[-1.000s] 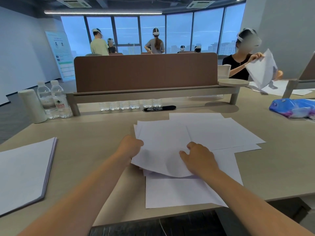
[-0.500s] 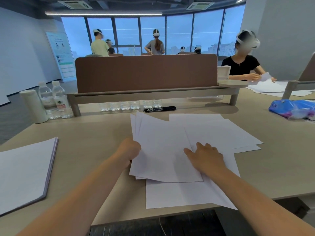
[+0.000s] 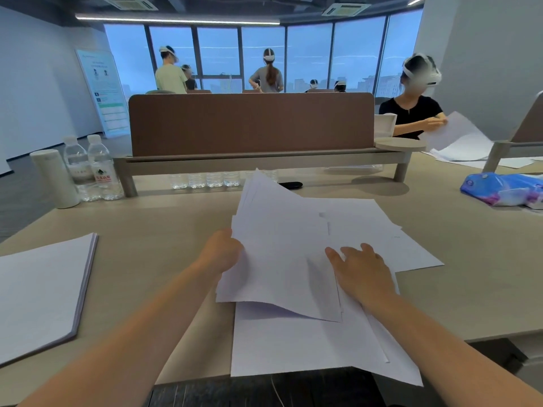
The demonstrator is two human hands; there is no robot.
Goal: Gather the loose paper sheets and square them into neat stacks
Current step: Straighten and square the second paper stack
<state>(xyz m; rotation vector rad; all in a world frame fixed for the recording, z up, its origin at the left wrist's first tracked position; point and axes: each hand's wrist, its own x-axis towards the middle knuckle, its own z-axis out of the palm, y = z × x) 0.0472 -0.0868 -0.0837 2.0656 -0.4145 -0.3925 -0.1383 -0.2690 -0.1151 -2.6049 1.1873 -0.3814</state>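
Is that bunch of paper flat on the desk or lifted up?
Lifted. The left hand grips the bunch by its edge, tilted above the sheets below.

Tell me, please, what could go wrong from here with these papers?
The fanned bundle is gripped only at its left edge by the left hand, so sheets may slip out. The lowest sheets overhang the near edge of the table and could slide off, though the right hand rests on the pile.

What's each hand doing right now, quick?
Left hand: closed, gripping the raised bundle of sheets by its left edge.
Right hand: open, flat on the loose sheets.
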